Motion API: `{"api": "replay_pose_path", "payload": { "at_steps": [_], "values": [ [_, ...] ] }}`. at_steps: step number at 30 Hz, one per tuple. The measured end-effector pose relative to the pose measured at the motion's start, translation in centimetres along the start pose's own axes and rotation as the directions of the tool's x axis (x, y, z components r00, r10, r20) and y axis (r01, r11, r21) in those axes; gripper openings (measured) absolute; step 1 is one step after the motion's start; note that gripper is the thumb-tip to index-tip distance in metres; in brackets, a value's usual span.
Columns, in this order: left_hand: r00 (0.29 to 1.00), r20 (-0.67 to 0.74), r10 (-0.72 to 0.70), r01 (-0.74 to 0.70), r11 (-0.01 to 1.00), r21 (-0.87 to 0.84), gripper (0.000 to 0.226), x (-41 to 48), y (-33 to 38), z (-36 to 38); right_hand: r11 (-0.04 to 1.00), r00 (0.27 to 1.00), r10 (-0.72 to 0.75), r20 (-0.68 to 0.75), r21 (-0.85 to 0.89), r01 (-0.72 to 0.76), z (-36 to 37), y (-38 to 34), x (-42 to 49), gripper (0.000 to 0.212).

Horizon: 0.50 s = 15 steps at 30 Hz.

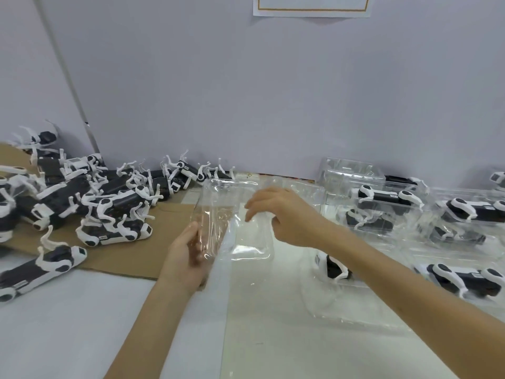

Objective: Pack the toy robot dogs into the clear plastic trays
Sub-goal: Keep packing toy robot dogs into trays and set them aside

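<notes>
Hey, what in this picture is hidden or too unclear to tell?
Head view, paper on the wall: cut off by the top edge.
Head view, toy dog: mostly hidden by the right forearm.
Head view, right hand: fingers blurred, so its grip on the clear tray is uncertain.

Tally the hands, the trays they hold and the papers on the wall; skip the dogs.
Hands: 2 (left hand, right hand)
Held clear tray: 1
Sheet of paper on the wall: 1
Total: 4
</notes>
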<state>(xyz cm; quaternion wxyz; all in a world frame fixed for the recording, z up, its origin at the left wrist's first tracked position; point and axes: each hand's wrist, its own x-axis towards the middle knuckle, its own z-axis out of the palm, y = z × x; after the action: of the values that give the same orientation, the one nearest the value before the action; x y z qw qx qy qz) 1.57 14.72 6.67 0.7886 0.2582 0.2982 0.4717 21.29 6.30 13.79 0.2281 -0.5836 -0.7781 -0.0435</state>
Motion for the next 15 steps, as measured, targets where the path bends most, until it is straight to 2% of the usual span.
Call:
{"api": "replay_pose_path", "payload": {
  "at_steps": [1, 3, 5, 6, 8, 10, 12, 14, 15],
  "values": [
    [0.999, 0.008, -0.036, 0.036, 0.999, 0.009, 0.018, 0.1, 0.3, -0.3, 0.994, 0.999, -0.025, 0.042, -0.102, 0.029, -0.3, 0.0, -0.7, 0.062],
    [0.994, 0.038, -0.102, 0.1, 0.994, 0.041, 0.019, 0.2, 0.6, -0.8, 0.973, 0.992, -0.047, 0.12, -0.22, 0.073, -0.9, -0.2, -1.8, 0.046],
    [0.992, 0.027, -0.122, 0.118, 0.986, 0.115, 0.021, 0.9, 0.4, -1.0, 0.968, 0.986, -0.059, 0.157, -0.232, 0.095, -1.5, -0.6, -2.5, 0.028],
    [0.994, -0.031, -0.101, 0.105, 0.977, 0.187, 0.02, 1.1, 0.3, -0.9, 0.971, 0.987, -0.062, 0.151, -0.219, 0.094, -1.6, -0.9, -2.8, 0.024],
    [0.981, -0.19, 0.03, 0.038, 0.938, 0.346, 0.017, 1.7, 0.3, -1.1, 0.977, 0.993, -0.069, 0.096, -0.194, 0.087, -1.7, -1.7, -3.3, 0.024],
    [0.942, -0.247, 0.228, -0.112, 0.907, 0.407, 0.01, 1.7, 0.6, -1.5, 0.98, 0.998, -0.067, 0.016, -0.186, 0.069, -1.3, -2.9, -4.0, 0.03],
    [0.872, -0.332, 0.36, -0.238, 0.904, 0.356, 0.011, 1.6, 1.4, -2.3, 0.981, 0.997, -0.053, -0.056, -0.19, 0.042, -0.2, -4.0, -5.0, 0.038],
    [0.828, -0.37, 0.421, -0.338, 0.901, 0.271, 0.024, 1.6, 2.3, -3.0, 0.979, 0.994, -0.01, -0.113, -0.205, -0.013, 1.5, -5.2, -6.3, 0.045],
    [0.802, -0.372, 0.467, -0.381, 0.88, 0.283, 0.032, 1.5, 2.6, -3.4, 0.976, 0.991, 0.016, -0.133, -0.212, -0.044, 2.5, -5.7, -6.9, 0.048]
  ]
}}
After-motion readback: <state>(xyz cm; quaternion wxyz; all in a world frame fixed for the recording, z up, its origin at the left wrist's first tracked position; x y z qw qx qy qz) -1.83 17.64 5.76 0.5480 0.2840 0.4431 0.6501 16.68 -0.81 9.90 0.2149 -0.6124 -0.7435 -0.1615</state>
